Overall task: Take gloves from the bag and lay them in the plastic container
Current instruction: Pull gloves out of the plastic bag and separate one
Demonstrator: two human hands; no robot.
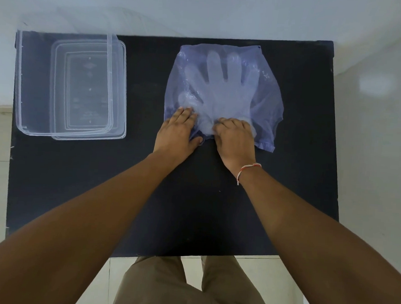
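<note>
A thin blue plastic bag [266, 90] lies flat on the black table [191, 210], right of centre at the back. Pale translucent gloves [222, 87] show through it, fingers pointing away from me. My left hand [176, 132] presses on the bag's near left edge, fingers flat and thumb out. At the bag's near opening, my right hand [234, 139] has its fingers curled into the plastic and the glove cuffs. The clear plastic container [19, 82] stands at the back left with nothing in it.
A clear lid [124, 88] lies under or beside the container's right half. The table's edges sit close to a white wall behind and pale floor on both sides. My legs stand at the near edge.
</note>
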